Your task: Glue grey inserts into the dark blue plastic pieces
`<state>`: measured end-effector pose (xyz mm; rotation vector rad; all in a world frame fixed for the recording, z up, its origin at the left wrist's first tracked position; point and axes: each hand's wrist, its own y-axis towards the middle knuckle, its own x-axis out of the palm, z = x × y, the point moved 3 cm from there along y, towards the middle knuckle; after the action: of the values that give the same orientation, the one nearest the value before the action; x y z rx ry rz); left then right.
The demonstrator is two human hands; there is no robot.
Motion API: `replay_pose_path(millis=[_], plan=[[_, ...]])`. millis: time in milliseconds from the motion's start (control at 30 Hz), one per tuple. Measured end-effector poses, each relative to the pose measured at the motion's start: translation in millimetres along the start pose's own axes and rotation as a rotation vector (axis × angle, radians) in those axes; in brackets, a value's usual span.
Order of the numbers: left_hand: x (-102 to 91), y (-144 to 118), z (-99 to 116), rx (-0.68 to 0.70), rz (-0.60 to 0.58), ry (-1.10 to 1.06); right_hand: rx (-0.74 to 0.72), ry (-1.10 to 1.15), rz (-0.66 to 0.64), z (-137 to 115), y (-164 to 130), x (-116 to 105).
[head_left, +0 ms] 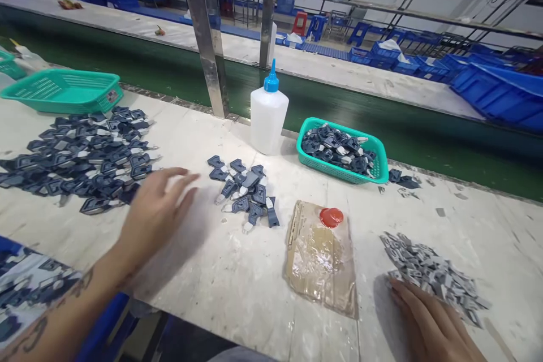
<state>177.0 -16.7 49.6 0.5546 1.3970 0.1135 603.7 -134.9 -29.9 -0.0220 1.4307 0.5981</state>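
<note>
Your left hand [155, 212] hovers flat, grip wide and empty, just at 9 o'clock of the small dark-part cluster [244, 195] mid-bench, while your right hand [428, 325] rests open-gripped at 6 o'clock of the grey pile [430, 271], probably steadying it for picking.

The worktop [237, 288] is white, scuffed and smeared. The glue bottle [268, 120] is cloudy white plastic with a smooth blue cap. The green baskets [380, 165] are plastic mesh. The cardboard scrap [320, 260] is shiny with tape. The posts [207, 39] are bright metal.
</note>
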Motion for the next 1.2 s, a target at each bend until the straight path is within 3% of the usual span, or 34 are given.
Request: replay_pose_path(millis=[133, 233, 333, 533, 633, 800, 967, 1067, 1200], plan=[[14.1, 15.6, 75.2, 0.335, -0.166, -0.088, 0.112, 0.11, 0.117, -14.1, 4.2, -3.6], [25.2, 24.9, 112.1, 0.397, -0.248, -0.061, 0.13, 0.189, 0.222, -25.0, 2.4, -6.6], [33.6, 30.0, 123.0, 0.372, -0.273, -0.027, 0.078, 0.254, 0.215, -32.0, -6.3, -5.9], [32.8, 22.4, 107.1, 0.309, -0.25, -0.142, 0.156, 0.352, 0.215, -39.3, -6.8, -14.3], [20.4, 14.7, 95.9, 0.136, -0.206, -0.354, 0.288, 0.391, 0.267, -38.5, 0.3, -21.4], [9.4, -9.4, 74.5, -0.424, -0.32, -0.887, 0.45, 0.45, 0.236, -29.1, 3.1, -20.7], [16.8, -41.1, 64.6, -0.827, -0.388, -1.229, 0.328, 0.446, 0.198, -25.0, 7.9, -18.3], [20.1, -52.9, 71.1, -0.972, -0.425, -1.32, 0.28, 0.427, 0.215, -25.9, 11.1, -18.7], [17.7, -58.9, 82.4, -1.137, -0.379, -1.386, 0.266, 0.407, 0.249, -29.6, 13.0, -21.2]])
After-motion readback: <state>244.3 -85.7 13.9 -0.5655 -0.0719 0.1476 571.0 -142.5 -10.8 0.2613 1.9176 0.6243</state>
